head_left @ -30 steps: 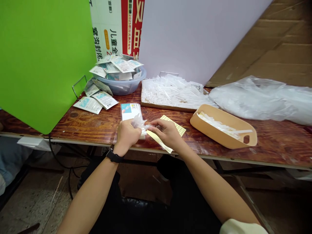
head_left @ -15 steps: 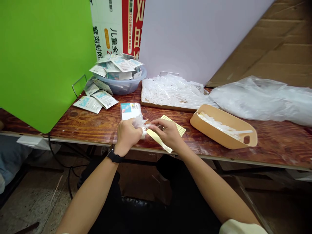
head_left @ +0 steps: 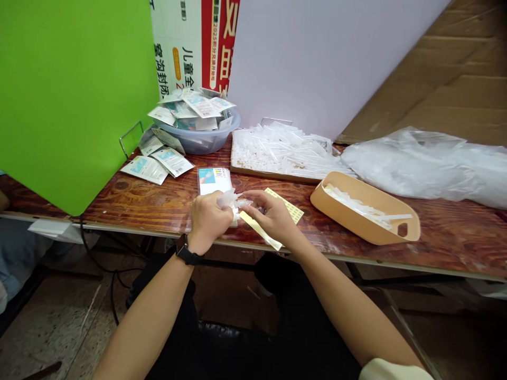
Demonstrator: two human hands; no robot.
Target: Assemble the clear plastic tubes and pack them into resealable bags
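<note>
One small change: my left hand (head_left: 208,221) and right hand (head_left: 273,219) sit almost where they were a moment ago, and the whole view has only slid slightly as my head moved.
Left hand: clenched around a crumpled bunch of clear plastic (head_left: 227,199), which pokes out past my thumb, just above the table's front edge.
Right hand: fingertips (head_left: 253,194) seem to pinch a thin clear plastic tube (head_left: 243,202) at the bunch's side, though the exact grip is too small to tell.
Under my hands: a pale yellow perforated paper sheet (head_left: 291,208) and a white-and-blue card packet (head_left: 214,179) lie on the reddish-brown varnished wooden table (head_left: 119,200).
Nearby: a tan plastic tray (head_left: 356,224) holds clear tubes (head_left: 352,203); more tubes (head_left: 281,150) heap on a white-lined board (head_left: 253,171); a clear plastic bowl (head_left: 206,142) holds printed packets (head_left: 200,105).
</note>
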